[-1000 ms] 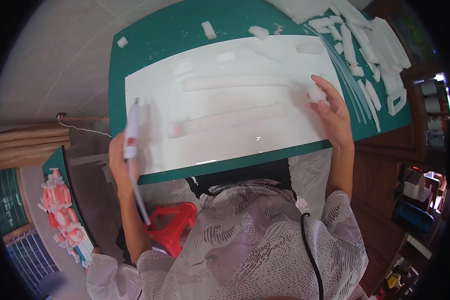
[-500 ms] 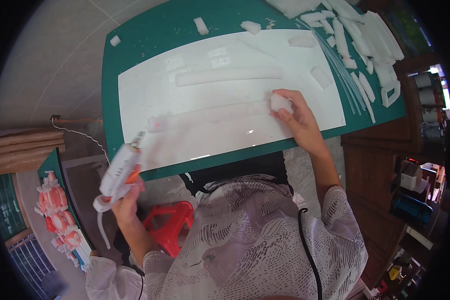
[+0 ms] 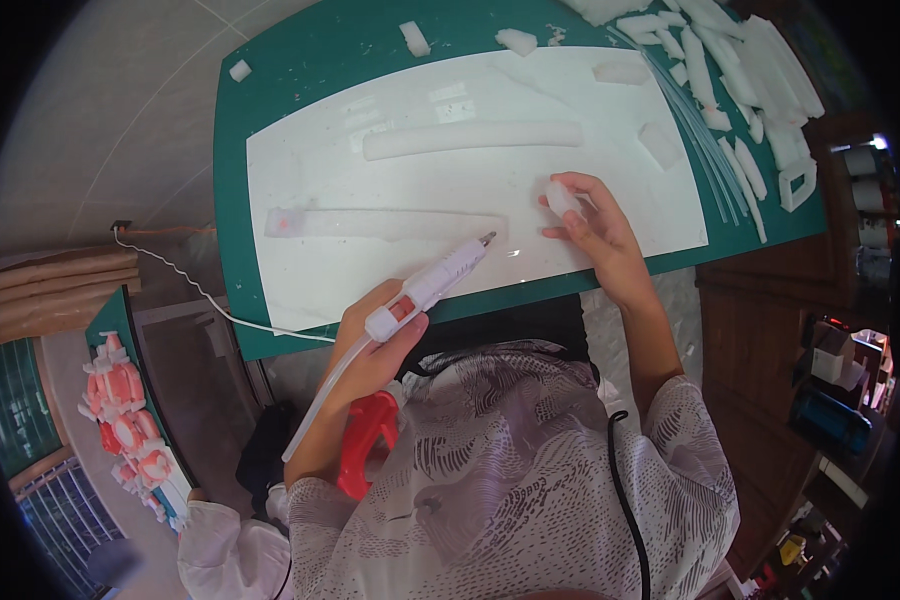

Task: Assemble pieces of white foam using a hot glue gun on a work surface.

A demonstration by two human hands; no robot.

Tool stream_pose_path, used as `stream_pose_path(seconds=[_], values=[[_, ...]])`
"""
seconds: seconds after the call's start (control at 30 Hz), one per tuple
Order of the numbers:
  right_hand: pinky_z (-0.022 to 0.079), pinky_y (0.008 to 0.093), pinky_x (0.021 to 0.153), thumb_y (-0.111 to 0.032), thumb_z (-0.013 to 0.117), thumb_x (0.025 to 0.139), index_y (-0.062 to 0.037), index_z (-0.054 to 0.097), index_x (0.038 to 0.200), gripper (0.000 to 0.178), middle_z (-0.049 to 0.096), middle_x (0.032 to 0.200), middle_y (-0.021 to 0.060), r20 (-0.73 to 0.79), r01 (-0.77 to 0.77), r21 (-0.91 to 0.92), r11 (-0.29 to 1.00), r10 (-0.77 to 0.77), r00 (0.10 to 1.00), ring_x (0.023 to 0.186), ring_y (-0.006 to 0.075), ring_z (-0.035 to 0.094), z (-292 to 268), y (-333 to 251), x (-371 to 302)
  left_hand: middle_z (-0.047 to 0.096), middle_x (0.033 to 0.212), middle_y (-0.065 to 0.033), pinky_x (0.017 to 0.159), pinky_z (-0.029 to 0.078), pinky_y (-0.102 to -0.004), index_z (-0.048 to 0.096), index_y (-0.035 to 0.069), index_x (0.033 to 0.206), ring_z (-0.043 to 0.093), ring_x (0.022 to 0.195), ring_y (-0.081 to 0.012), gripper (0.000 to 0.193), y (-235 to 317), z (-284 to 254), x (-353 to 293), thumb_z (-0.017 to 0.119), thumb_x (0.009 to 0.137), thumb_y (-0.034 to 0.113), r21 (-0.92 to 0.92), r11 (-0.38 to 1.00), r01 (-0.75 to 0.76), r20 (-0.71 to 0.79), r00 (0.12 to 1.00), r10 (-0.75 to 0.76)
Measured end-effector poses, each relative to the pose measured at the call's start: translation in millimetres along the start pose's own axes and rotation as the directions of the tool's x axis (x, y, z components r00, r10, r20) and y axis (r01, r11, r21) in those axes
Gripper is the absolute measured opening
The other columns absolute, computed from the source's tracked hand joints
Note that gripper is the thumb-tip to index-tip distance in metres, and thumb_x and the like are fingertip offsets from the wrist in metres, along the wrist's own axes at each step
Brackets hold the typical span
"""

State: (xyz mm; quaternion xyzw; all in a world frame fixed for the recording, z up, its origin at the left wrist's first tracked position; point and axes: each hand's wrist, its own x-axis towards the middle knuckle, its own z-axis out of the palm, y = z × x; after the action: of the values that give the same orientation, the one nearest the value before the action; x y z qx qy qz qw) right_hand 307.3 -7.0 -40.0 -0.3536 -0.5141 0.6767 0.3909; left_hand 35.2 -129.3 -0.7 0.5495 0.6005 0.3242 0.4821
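My left hand (image 3: 375, 330) is wrapped round a white glue gun (image 3: 440, 280) with a glue stick trailing from its back. The gun's metal tip hovers by the right end of a flat, translucent white foam strip (image 3: 380, 224). That strip lies on the white board (image 3: 300, 290), with a pinkish spot at its left end. Between thumb and fingers, my right hand (image 3: 605, 235) pinches a small white foam piece (image 3: 564, 197), just above the board and to the right of the strip. A second, rounder foam strip (image 3: 470, 140) lies farther back on the board.
Foam scraps (image 3: 705, 80) and thin pale-blue sticks (image 3: 705, 150) crowd the right side of the green table (image 3: 320, 40). A white cord (image 3: 185, 280) runs from the left to the gun. Below the table is a red stool (image 3: 365, 445); pink-and-white pieces (image 3: 125, 420) rest at far left.
My left hand has swung the glue gun rightward, from the strip's left end to its right end. The near strip has shifted left, and the piece in my right hand has turned.
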Motion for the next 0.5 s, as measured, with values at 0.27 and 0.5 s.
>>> stream_pose_path(seconds=[0.27, 0.5], values=[[0.052, 0.0384, 0.097, -0.007, 0.052, 0.099, -0.0019, 0.041, 0.135, 0.037, 0.04, 0.135, 0.0099, 0.085, 0.05, 0.095, 0.994, -0.058, 0.995, 0.131, 0.0194, 0.036, 18.8, 9.7, -11.5, 0.061, 0.083, -0.0066, 0.07, 0.044, -0.0263, 0.063, -0.001, 0.099, 0.054, 0.076, -0.0128, 0.012, 3.2, 5.1, 9.9, 0.06, 0.09, 0.006, -0.053, 0.997, 0.052, -0.003, 0.999, -0.053], [0.052, 0.0389, 0.099, -0.007, 0.05, 0.1, -0.0019, 0.038, 0.136, 0.038, 0.037, 0.136, 0.0092, 0.04, 0.043, 0.188, 0.981, -0.051, 0.998, 0.132, 0.0197, 0.036, 31.5, 19.2, -12.8, 0.063, 0.085, -0.0063, 0.071, 0.045, -0.0266, 0.064, -0.002, 0.102, 0.055, 0.078, -0.0121, 0.015, 8.4, 5.3, 12.2, 0.061, 0.091, 0.008, -0.033, 0.997, 0.067, -0.008, 0.998, -0.068]])
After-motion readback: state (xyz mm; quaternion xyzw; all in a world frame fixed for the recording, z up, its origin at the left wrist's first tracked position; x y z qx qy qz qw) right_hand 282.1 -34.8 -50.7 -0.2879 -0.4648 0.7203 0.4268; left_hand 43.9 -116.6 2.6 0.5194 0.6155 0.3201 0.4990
